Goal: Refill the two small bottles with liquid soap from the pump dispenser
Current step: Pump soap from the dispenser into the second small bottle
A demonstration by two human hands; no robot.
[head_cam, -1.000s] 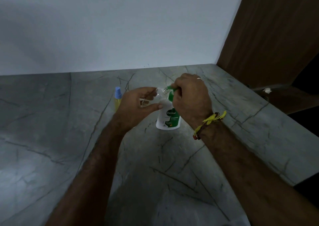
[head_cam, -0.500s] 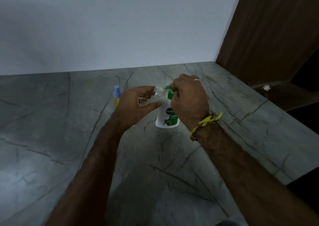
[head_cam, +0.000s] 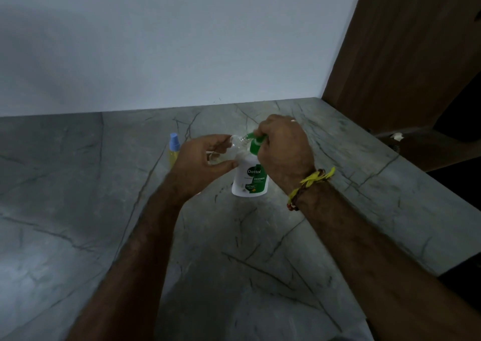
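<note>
Grey veined stone makes up the worktop (head_cam: 78,210), which meets a plain pale wall (head_cam: 182,41) at the back and a brown wooden panel (head_cam: 403,54) at the right. Left hand (head_cam: 200,162): grip closed round a small clear bottle (head_cam: 235,146), thumb below and fingers over the top, the bottle tilted so its open neck points right and up toward the green nozzle. Contents of this bottle cannot be read; it looks transparent. Right hand (head_cam: 285,150): fingers curled down over the green pump head (head_cam: 256,142) of the pump dispenser (head_cam: 250,179), grip clenched on the head; whether the head is fully pressed down I cannot tell. Neck of the clear bottle sits right at the nozzle tip, touching or very nearly so. Dispenser stands upright on the worktop, white body, green label facing me reading "Dettol" and "Original". On my right wrist, a yellow thread band (head_cam: 312,181) with a darker beaded strand beside it. Behind my left hand and to its left stands a second small bottle (head_cam: 173,150), upright on the worktop, yellow liquid inside, pale blue spray cap on; its lower part is hidden by my hand. Far right, on a dark lower ledge, lies a small white object (head_cam: 397,136), too small to identify.
</note>
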